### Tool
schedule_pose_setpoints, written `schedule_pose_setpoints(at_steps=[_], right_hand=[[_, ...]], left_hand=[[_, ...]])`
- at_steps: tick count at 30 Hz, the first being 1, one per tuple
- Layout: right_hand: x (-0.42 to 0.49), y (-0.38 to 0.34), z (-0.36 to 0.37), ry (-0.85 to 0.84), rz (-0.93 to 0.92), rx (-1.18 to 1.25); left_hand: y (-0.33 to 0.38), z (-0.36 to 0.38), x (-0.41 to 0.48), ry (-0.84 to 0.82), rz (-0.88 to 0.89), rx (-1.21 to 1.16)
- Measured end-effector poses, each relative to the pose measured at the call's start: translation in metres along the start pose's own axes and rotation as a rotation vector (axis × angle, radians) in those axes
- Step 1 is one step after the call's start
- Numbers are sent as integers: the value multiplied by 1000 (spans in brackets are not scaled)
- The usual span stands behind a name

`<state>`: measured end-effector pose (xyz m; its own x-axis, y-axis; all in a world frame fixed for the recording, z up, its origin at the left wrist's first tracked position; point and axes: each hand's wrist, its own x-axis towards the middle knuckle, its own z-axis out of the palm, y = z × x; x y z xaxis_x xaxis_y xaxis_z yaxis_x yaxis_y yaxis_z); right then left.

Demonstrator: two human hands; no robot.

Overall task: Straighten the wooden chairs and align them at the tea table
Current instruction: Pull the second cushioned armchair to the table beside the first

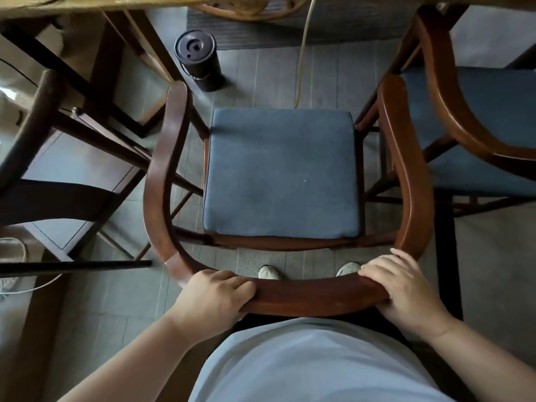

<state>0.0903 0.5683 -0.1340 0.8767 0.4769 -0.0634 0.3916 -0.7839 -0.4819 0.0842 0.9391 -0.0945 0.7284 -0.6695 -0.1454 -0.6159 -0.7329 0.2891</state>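
Directly below me stands a wooden chair [156, 175] with a curved horseshoe back rail and a blue seat cushion [282, 172]. My left hand [211, 297] grips the rail's back at the left. My right hand [403, 288] grips the same rail at the right. The chair faces the tea table [87, 1], whose light wooden edge runs along the top of the view. A second wooden chair [443, 91] with a blue cushion sits close on the right. Its arm rail almost touches the first chair's right arm.
A darker wooden chair [43, 117] stands at the left. A black cylindrical canister [200, 62] sits on the grey tiled floor under the table, beside a thin hanging cord [301, 53]. My shoes [269, 272] show behind the seat. A white cable [17, 288] lies at the lower left.
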Motion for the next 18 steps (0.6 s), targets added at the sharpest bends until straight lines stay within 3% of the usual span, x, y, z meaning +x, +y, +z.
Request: schedule_pose_setpoints(at_steps=[10, 18], right_hand=[[45, -30, 18, 8, 9, 62], [70, 33, -22, -4, 15, 35]], left_hand=[[-67, -29, 4, 13, -12, 0], [-40, -29, 62, 151, -21, 24]])
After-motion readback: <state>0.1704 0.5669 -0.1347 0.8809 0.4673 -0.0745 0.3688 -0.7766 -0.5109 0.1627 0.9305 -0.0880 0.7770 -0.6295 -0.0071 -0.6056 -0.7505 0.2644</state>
